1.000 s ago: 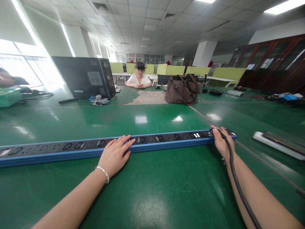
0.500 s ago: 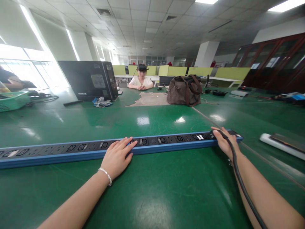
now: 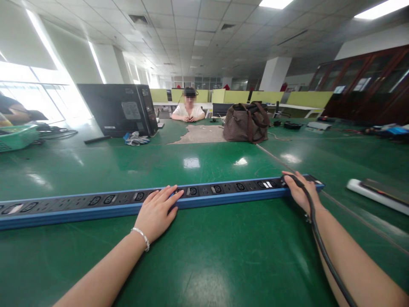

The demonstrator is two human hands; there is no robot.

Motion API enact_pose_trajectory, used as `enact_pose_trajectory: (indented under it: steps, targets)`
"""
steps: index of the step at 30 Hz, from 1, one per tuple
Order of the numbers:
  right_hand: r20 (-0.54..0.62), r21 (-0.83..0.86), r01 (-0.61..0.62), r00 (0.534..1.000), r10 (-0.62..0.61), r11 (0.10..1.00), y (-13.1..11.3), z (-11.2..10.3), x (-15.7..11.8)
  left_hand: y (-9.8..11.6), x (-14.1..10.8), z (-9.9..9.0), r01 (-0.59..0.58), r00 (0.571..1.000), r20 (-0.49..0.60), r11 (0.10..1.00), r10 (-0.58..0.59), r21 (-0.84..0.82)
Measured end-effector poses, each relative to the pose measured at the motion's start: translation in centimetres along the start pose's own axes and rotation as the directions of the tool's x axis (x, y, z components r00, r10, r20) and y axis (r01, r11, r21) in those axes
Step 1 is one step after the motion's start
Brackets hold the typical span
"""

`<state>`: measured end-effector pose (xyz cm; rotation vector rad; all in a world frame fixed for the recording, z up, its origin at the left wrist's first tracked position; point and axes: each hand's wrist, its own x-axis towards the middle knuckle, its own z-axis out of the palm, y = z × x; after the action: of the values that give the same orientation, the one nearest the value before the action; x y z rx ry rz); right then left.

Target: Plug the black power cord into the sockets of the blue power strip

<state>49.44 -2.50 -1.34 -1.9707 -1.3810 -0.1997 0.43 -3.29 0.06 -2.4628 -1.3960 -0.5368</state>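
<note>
Left grip point(image 3: 156, 213) lies flat, fingers loosely spread across the blue power strip point(image 3: 220, 199), whose long axis runs left to right over the worktop point(image 3: 223, 243) and out of view leftward! Over near its right end, right grip point(image 3: 298, 197) is curled, nearer the black cable's point(image 3: 312, 217) upper end; whether it pinches cable or strip, can't tell.

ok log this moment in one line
left hand: on long blue-and-black socket strip | right hand: holding thick black cable near strip's right end
</note>
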Motion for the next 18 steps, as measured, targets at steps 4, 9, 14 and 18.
enact_pose_trajectory:
  steps: [4,9,14,18]
  targets:
    - [0.011,-0.014,0.021,1.0,-0.021,1.0,-0.2,0.0,-0.1,0.0,0.0,0.0,0.002,1.0,-0.001,1.0,-0.002,0.001]
    - [0.042,-0.054,0.023,0.999,-0.021,0.998,-0.5,0.2,-0.6,0.1,0.0,0.0,0.0,1.0,0.006,1.0,0.0,0.003]
    - [0.006,-0.116,0.045,0.999,-0.045,0.992,-0.8,0.1,-1.0,0.1,0.0,0.0,0.0,1.0,0.008,1.0,0.0,0.009]
    - [-0.002,-0.161,0.031,0.999,-0.032,0.986,-0.9,-0.3,-1.2,0.0,0.0,0.0,-0.002,1.0,0.006,1.0,0.002,0.011]
